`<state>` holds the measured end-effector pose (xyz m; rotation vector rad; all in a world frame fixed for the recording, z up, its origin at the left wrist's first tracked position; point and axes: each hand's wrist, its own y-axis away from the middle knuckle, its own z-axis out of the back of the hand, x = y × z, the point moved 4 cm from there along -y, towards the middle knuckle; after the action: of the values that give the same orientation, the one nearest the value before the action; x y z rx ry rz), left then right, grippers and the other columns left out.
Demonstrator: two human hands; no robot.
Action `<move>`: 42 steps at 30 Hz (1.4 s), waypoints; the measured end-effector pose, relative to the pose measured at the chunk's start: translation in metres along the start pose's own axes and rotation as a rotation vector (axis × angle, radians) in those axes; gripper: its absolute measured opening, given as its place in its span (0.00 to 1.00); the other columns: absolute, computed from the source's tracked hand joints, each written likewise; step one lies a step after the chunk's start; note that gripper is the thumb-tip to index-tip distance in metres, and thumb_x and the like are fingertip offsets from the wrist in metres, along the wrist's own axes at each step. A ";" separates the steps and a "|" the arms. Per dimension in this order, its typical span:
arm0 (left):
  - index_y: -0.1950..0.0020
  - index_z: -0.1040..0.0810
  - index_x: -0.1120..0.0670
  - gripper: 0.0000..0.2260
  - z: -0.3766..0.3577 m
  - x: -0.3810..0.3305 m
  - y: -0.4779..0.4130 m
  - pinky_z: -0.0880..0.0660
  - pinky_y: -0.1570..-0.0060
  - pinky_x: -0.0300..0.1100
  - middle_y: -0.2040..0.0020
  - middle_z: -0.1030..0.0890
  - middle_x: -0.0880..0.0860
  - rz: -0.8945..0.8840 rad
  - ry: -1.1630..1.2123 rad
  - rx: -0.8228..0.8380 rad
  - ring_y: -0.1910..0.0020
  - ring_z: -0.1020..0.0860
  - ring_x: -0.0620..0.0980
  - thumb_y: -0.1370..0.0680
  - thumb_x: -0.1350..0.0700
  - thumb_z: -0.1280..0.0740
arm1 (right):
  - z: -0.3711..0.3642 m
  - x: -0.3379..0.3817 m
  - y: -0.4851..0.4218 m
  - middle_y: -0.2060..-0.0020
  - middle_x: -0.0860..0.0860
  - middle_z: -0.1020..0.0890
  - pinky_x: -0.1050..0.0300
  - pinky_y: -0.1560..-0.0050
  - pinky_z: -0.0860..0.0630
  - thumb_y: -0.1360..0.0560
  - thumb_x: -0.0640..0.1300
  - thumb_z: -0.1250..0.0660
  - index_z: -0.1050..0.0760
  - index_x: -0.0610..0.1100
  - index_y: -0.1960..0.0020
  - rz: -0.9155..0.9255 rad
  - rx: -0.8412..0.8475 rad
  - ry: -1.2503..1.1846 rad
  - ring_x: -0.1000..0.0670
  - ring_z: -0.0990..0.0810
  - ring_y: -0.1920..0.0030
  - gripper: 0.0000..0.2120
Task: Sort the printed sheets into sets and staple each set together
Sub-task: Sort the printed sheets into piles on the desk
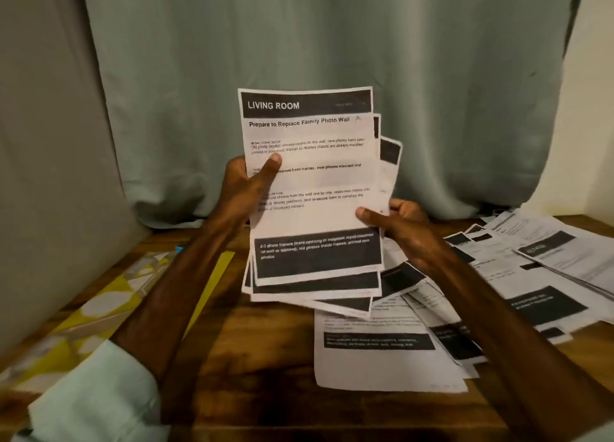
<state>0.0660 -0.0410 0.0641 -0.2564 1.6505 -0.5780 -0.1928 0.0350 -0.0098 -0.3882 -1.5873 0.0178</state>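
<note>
Fanned sheaf of printed sheets (315,189) held upright above the table (259,358), in front of a grey-green curtain (332,43). Left grip (247,189) closed on the sheaf's left edge, thumb flat across the front page, fingers hidden behind the paper. Right grip (398,224) closed on the lower right edge, thumb on the front, fingers curled behind and mostly out of sight. Front page headed "LIVING ROOM", below it "Prepare to Replace Family Photo Wall"; smaller body text partly legible, partly blurred, some lines covered by the left thumb. Behind it several more sheets, offset to the right and downward, only dark bands and white margins showing; exact count not readable. Loose sheets (382,358) flat on the table below and right of the sheaf, overlapping, partly covered by the right forearm; text there too blurred to read. Further spread of sheets (548,259) at far right, cut off by the frame edge. Yellow patterned item (99,308) on the table at left, partly under the left forearm, nature unclear. Pale sleeve (99,392) at lower left.
</note>
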 end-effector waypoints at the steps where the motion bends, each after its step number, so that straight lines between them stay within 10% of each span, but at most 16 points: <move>1: 0.43 0.19 0.55 0.05 -0.001 -0.003 0.003 0.18 0.60 0.37 0.57 0.13 0.42 -0.052 -0.071 -0.004 0.56 0.14 0.44 0.18 0.56 0.32 | 0.006 0.005 0.002 0.44 0.46 0.14 0.46 0.43 0.17 0.27 0.40 0.23 0.21 0.41 0.38 0.036 -0.051 0.059 0.46 0.13 0.47 0.19; 7: 0.36 0.22 0.60 0.11 -0.031 0.004 0.041 0.18 0.55 0.39 0.46 0.14 0.50 -0.130 -0.018 -0.009 0.49 0.14 0.47 0.16 0.58 0.35 | 0.025 0.015 0.030 0.53 0.59 0.17 0.68 0.62 0.20 0.22 0.37 0.28 0.23 0.46 0.39 0.183 -0.228 0.205 0.65 0.16 0.60 0.13; 19: 0.44 0.20 0.51 0.07 -0.068 0.027 0.077 0.19 0.62 0.38 0.54 0.12 0.45 0.074 0.177 -0.037 0.56 0.13 0.47 0.20 0.53 0.28 | 0.030 -0.010 0.050 0.40 0.52 0.16 0.55 0.47 0.18 0.20 0.45 0.30 0.24 0.46 0.31 0.160 -0.219 0.211 0.50 0.15 0.44 0.18; 24: 0.46 0.19 0.50 0.05 -0.066 0.025 0.070 0.16 0.56 0.50 0.50 0.12 0.51 0.097 0.232 -0.090 0.53 0.13 0.53 0.21 0.53 0.27 | 0.031 -0.002 0.051 0.42 0.52 0.17 0.66 0.58 0.21 0.20 0.43 0.30 0.24 0.44 0.32 0.205 -0.287 0.208 0.56 0.16 0.48 0.17; 33: 0.38 0.20 0.58 0.13 -0.062 0.059 0.084 0.18 0.47 0.59 0.45 0.14 0.58 0.226 0.292 0.017 0.48 0.15 0.61 0.20 0.54 0.29 | 0.030 -0.021 0.061 0.36 0.47 0.18 0.43 0.40 0.19 0.22 0.43 0.28 0.27 0.44 0.29 0.172 -0.301 0.233 0.46 0.18 0.39 0.23; 42: 0.42 0.19 0.56 0.09 -0.058 0.056 0.089 0.18 0.61 0.39 0.53 0.12 0.50 0.118 0.068 0.108 0.55 0.13 0.50 0.16 0.53 0.35 | 0.026 -0.014 0.066 0.36 0.49 0.20 0.43 0.41 0.19 0.22 0.42 0.28 0.28 0.45 0.29 0.191 -0.332 0.249 0.47 0.19 0.40 0.23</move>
<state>0.0138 0.0201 -0.0253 -0.0604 1.6814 -0.5901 -0.2021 0.0992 -0.0411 -0.7708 -1.3027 -0.1438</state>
